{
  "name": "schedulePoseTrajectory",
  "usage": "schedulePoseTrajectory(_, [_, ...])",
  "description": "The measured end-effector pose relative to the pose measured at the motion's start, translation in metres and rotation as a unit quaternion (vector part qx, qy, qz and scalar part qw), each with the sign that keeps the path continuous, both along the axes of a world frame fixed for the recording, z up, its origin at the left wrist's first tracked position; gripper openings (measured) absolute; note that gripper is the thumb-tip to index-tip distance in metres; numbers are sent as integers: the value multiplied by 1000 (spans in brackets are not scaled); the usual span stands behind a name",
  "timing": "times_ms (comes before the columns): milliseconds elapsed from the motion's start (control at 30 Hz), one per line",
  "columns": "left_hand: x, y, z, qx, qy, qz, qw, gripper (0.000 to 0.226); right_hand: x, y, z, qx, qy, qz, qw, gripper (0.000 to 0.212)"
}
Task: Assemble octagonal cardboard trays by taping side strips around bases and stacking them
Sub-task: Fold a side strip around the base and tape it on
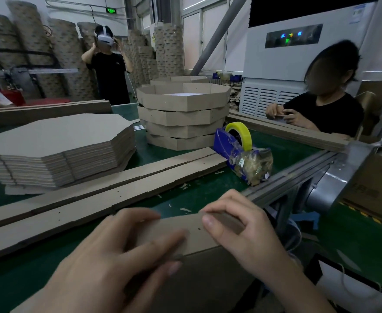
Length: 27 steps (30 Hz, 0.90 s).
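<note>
A cardboard side strip (192, 233) stands upright along the edge of a cardboard base (208, 279) right in front of me. My left hand (117, 256) lies against the strip's inner face with fingers spread and nearly straight. My right hand (237, 227) pinches the strip's top edge between thumb and fingers. More long side strips (99, 199) lie flat across the green table. A stack of flat octagonal bases (59, 150) sits at the left. Several finished trays (183, 118) are stacked at the middle back. A blue tape dispenser (239, 150) with a yellow roll stands right of the strips.
The green table (208, 188) ends at a metal rail (298, 177) on the right. A person in black sits beyond the rail at the right, another stands at the back wearing a headset. Cardboard strips (50, 111) are piled along the far left. A large white machine (298, 64) stands behind.
</note>
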<state>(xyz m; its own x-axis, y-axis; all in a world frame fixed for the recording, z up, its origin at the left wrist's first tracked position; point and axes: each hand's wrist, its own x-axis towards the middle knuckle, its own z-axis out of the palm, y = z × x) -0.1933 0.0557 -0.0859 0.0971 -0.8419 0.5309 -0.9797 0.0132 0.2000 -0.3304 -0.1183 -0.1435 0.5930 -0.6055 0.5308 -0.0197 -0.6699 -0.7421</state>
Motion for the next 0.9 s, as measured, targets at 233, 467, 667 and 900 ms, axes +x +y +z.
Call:
schedulePoseTrajectory(233, [-2, -25, -2, 67, -69, 21, 995, 35, 4, -6, 9, 66, 58, 61, 994, 33])
schedulePoseTrajectory(467, [5, -25, -14, -15, -70, 44, 996, 34, -14, -149, 37, 102, -11, -296, 950, 16])
schedulePoseTrajectory(667, [5, -26, -14, -10, -65, 28, 997, 33, -9, -238, 33, 237, 205, -272, 910, 33])
schedulePoseTrajectory(900, [6, -26, -15, -9, -69, 31, 997, 33, -7, -243, 39, 431, 49, -215, 875, 29])
